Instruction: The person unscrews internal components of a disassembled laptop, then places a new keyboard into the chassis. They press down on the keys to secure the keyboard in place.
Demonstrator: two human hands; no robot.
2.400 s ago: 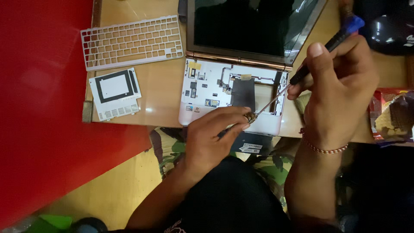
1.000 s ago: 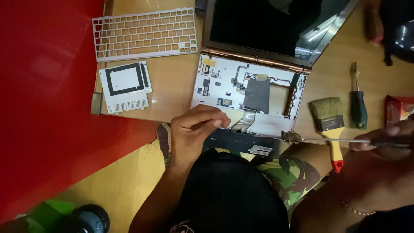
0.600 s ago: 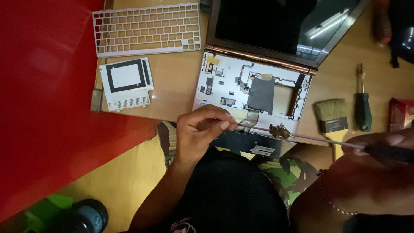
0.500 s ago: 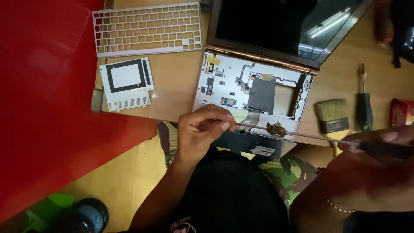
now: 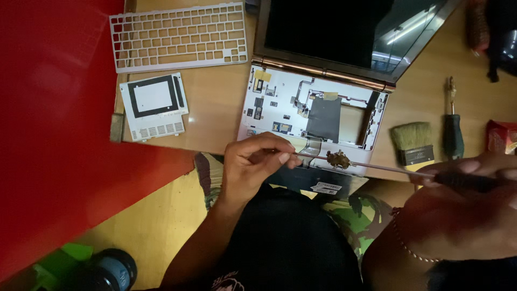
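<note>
An opened small laptop (image 5: pixel 318 110) lies on the wooden table with its keyboard removed and its white inner chassis and circuit parts exposed. My right hand (image 5: pixel 474 205), low at the right, grips the dark handle of a long thin screwdriver (image 5: pixel 388 170) held level over the laptop's near edge. A small brownish lump (image 5: pixel 338 159) sits on the shaft. My left hand (image 5: pixel 257 161) pinches the screwdriver's tip end just in front of the laptop.
A white keyboard frame (image 5: pixel 180 35) and a white cover panel (image 5: pixel 154 105) lie at the left of the table. A paintbrush (image 5: pixel 412 143) and a green-handled screwdriver (image 5: pixel 452 126) rest at the right, beside a red packet (image 5: pixel 503 137). A red surface (image 5: pixel 54 124) fills the left.
My right hand lifted the screwdriver off the laptop and swung it low to the right, now level. My left hand left the laptop's edge and took the tip. The camera shifted, bringing the brush into view.
</note>
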